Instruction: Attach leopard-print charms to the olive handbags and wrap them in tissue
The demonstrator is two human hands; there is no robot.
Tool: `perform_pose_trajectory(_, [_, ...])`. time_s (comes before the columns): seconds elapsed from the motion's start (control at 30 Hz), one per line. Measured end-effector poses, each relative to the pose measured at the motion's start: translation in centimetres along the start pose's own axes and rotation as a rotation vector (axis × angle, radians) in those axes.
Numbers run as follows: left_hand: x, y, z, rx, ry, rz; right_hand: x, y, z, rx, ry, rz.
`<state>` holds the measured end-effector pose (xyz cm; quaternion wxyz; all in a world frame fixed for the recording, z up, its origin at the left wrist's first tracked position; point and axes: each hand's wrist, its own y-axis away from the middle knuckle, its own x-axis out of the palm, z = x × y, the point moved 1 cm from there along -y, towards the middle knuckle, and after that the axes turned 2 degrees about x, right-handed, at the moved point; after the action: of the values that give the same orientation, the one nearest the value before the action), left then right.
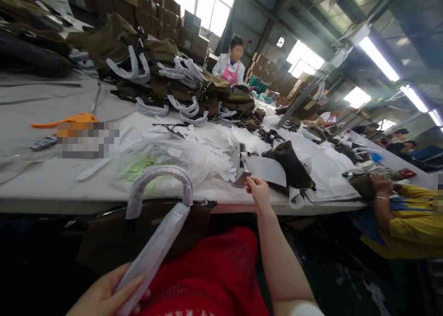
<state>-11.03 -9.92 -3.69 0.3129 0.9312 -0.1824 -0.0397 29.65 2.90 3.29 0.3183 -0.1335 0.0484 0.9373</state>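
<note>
Left hand (pixel 114 286): wrist cut off by bottom edge; some fingers hidden behind the wrapped strap (pixel 157 247), whose lower end also leaves the picture. Right hand (pixel 258 189): fingertips too small to tell whether they pinch or merely touch the metal device (pixel 239 161). White cuff (pixel 306 309) cropped at bottom. Brown bag (pixel 138 233): partly behind strap, lower part lost in shadow. Lettering on red apron (pixel 207 265) cropped, unreadable. Pixelated patch (pixel 88 140) masks something by the orange tool (pixel 78 118). Green pieces (pixel 138 168) blurred under clear plastic (pixel 166 152). Yellow-clad co-worker (pixel 411 228) cut by right edge. Far co-worker (pixel 230 69): lower body behind piled bags (pixel 207 99).
</note>
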Motion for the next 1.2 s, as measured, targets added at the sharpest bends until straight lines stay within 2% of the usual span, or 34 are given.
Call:
perform_pose_trajectory(0.13, [1.1,1.9,-2.3,0.043,0.035,-0.006,-0.3,0.5,0.1,0.073,0.026,0.019])
perform_pose_trajectory(0.23, [1.5,2.4,-3.0,0.04,0.09,0.029,0.8,3.6,0.4,0.104,0.042,0.133])
perform_pose_trajectory(0.43, [1.9,2.8,-3.2,0.058,0.106,0.036,5.6,16.7,2.3,0.189,0.008,0.859])
perform_pose_trajectory(0.5, [2.0,3.0,-3.4,0.07,0.079,0.036,7.4,20.0,2.2,0.246,0.003,1.031])
perform_pose_trajectory(0.57, [2.1,3.1,-3.6,0.095,0.048,0.039,9.0,21.9,1.6,0.294,0.024,1.134])
perform_pose_trajectory(0.7, [2.0,3.4,-3.7,0.205,-0.085,0.01,10.7,22.9,0.0,0.289,0.133,1.146])
perform_pose_trajectory(0.83, [1.8,3.9,-4.0,0.309,-0.31,-0.086,10.9,22.7,-0.5,0.199,0.254,1.074])
perform_pose_trajectory(0.9, [1.7,4.0,-4.2,0.321,-0.321,-0.119,10.8,22.6,-0.7,0.144,0.332,1.028])
perform_pose_trajectory(1.0, [1.8,4.0,-4.2,0.28,-0.146,-0.105,10.7,22.5,-1.3,0.15,0.365,1.023])
perform_pose_trajectory(1.13, [2.1,3.5,-3.5,0.036,0.354,-0.01,10.8,22.8,-1.7,0.389,-0.001,1.227])
perform_pose_trajectory(1.2, [2.1,3.2,-3.0,-0.102,0.525,0.039,10.7,22.8,-1.5,0.397,-0.153,1.265])
